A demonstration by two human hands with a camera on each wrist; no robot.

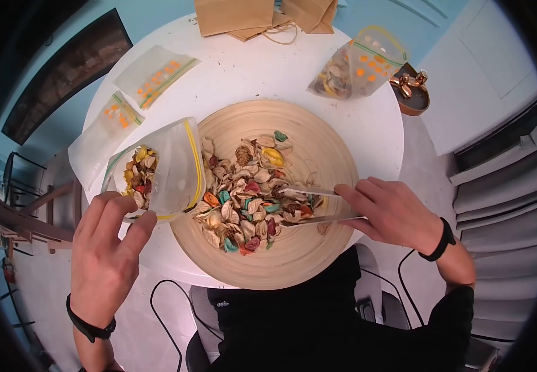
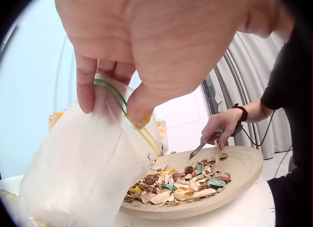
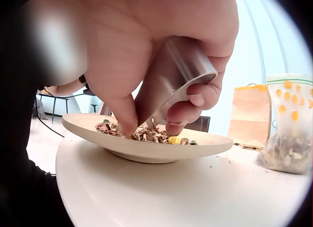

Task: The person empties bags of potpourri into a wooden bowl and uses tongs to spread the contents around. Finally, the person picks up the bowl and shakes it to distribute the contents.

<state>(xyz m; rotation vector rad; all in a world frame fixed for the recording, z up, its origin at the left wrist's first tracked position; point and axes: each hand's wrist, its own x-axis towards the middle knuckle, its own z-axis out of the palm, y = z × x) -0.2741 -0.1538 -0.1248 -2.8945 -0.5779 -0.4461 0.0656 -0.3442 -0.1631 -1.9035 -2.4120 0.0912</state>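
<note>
The left hand (image 1: 105, 254) pinches a zip bag (image 1: 178, 164) in its fingers (image 2: 85, 85), beside the wooden plate (image 1: 327, 146); the right hand (image 1: 387, 209) grips metal tongs (image 1: 325, 219), their ends among dried petals (image 1: 238, 204) on the plate.

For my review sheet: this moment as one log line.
left grip: pinches part-filled zip bag | right grip: holds metal tongs at loose potpourri | wooden plate: bears potpourri | second bag: stands beyond plate, right

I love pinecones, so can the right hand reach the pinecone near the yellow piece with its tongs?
Probably yes: the right hand holds metal tongs over the plate, and the pinecone lies uncovered on the dried petals. The tips seem to be among other petals, so they may need lifting first.
</note>
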